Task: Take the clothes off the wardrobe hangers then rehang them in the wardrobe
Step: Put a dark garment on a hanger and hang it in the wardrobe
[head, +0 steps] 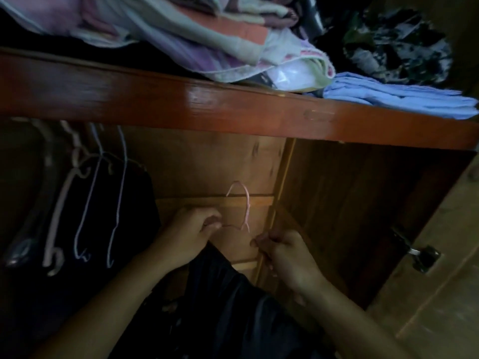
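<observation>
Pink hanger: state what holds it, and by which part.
Both hands: the left hand pinches the pink hanger at its left shoulder wire, the right hand at its right shoulder.

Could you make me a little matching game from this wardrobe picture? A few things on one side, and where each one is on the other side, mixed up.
Things:
1. pink hanger
2. folded blue cloth
3. empty hangers
4. dark garment

Places:
A. hanging at the left inside the wardrobe
B. on the shelf, at its right end
C. held up between the left hand and the right hand
D. draped below the two hands

Pairs: 1-C, 2-B, 3-A, 4-D
</observation>
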